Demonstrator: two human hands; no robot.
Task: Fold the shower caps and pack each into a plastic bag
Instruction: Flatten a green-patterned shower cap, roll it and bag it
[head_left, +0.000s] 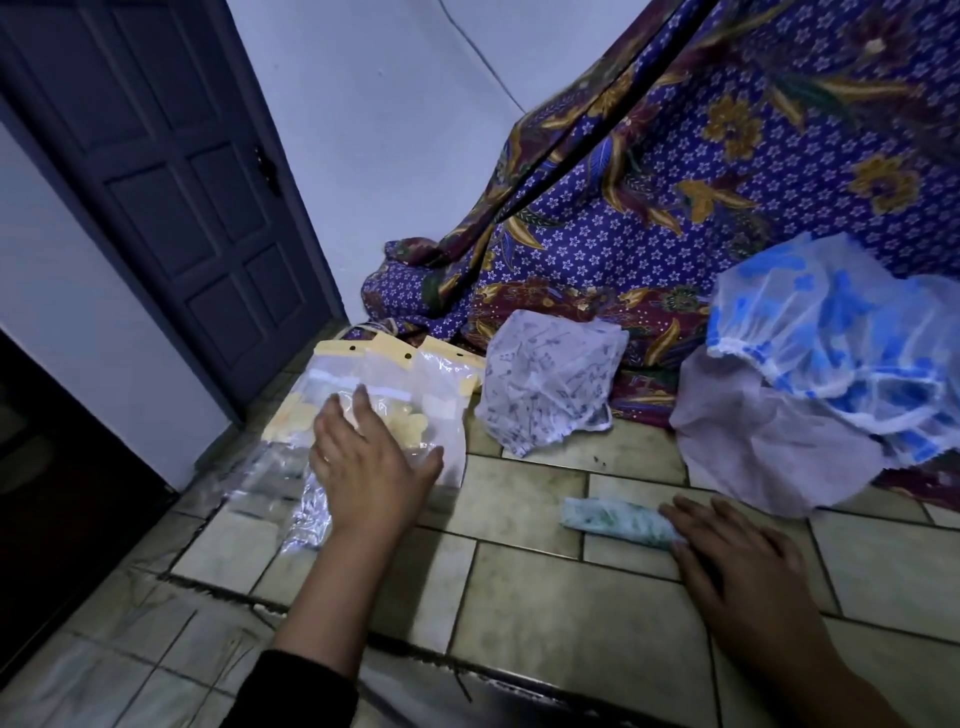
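Observation:
A green-patterned shower cap (613, 522), rolled into a narrow bundle, lies on the tiled floor. My right hand (737, 561) rests flat with its fingertips on the roll's right end. My left hand (363, 462) lies spread on a pile of clear plastic bags (405, 384) with yellow header strips; one bag holds a yellow cap. Another bag (309, 512) with a printed cap inside lies under my left wrist. Loose caps sit behind: a grey-printed one (545, 395), a plain lilac one (763, 447) and a blue-flowered one (841, 332).
A purple batik cloth (675, 197) hangs and pools at the back right, under the loose caps. A dark blue door (171, 171) stands at the left beside a white wall. A crack runs across the tiled floor (519, 597) near me.

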